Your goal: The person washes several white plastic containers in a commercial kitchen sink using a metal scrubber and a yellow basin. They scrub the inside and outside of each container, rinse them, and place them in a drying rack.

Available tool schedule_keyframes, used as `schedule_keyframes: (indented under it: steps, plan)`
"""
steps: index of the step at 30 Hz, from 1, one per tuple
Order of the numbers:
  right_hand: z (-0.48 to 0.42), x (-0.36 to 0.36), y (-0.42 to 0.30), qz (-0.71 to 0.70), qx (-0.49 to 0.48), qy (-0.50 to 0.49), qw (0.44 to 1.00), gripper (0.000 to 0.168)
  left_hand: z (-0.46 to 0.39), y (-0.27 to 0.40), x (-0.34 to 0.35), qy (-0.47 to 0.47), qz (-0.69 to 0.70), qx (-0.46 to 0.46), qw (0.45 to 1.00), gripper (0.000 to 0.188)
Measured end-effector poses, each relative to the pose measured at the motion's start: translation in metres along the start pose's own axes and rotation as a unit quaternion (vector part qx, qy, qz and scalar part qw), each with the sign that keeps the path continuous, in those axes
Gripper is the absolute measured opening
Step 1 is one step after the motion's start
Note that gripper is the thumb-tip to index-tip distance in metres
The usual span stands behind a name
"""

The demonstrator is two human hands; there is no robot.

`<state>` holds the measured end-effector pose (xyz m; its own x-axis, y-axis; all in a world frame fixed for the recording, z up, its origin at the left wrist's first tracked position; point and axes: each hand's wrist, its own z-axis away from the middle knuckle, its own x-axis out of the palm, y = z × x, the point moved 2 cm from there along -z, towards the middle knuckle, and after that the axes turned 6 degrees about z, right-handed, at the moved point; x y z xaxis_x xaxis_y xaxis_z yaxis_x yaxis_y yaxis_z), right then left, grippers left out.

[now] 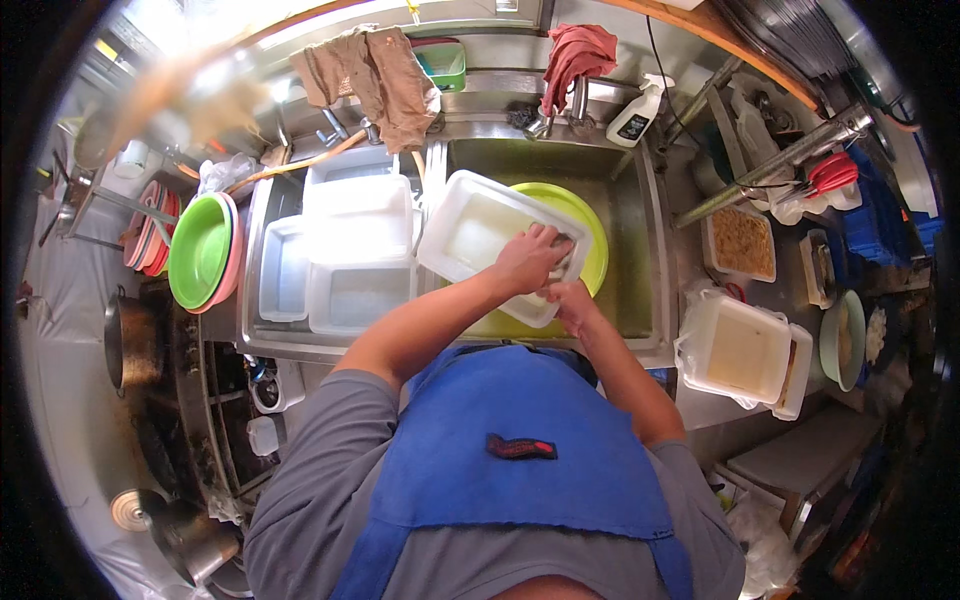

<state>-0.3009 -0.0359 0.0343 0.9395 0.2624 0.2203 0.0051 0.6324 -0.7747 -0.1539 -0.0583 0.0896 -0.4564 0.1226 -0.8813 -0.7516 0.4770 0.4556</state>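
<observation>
A white rectangular plastic tub (480, 225) is tilted over a round yellow-green basin (596, 225) in the right sink bowl. My left hand (534, 259) lies inside the tub near its right end, fingers bent over a small dark-grey thing, seemingly a scouring pad, mostly hidden. Gripping the tub's near right rim is my right hand (571, 301), its fingers partly covered by the rim. More white tubs stand in the left sink bowl: one upper tub (358, 217) in bright glare, a lower one (363, 296) and a narrower one (285, 270).
Green and pink basins (199, 251) lean left of the sink (660, 330). Behind are faucets under a brown cloth (375, 82) and a red cloth (577, 60), plus a spray bottle (640, 112). Stacked tubs (750, 349) and a food-filled container (741, 244) sit at right, under a metal rail (780, 165).
</observation>
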Motion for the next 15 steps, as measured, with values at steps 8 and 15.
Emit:
schedule_keyframes:
  steps: [8, 15]
  plan:
    - [0.008, -0.013, 0.000, 0.054, -0.041, 0.106, 0.992, 0.078, 0.006, -0.096, 0.002, 0.128, 0.054, -0.275, 0.951, 0.052]
    - [-0.007, -0.014, -0.001, -0.049, -0.121, 0.035, 0.991, 0.082, -0.007, -0.056, 0.023, 0.121, 0.125, -0.005, 0.985, 0.045]
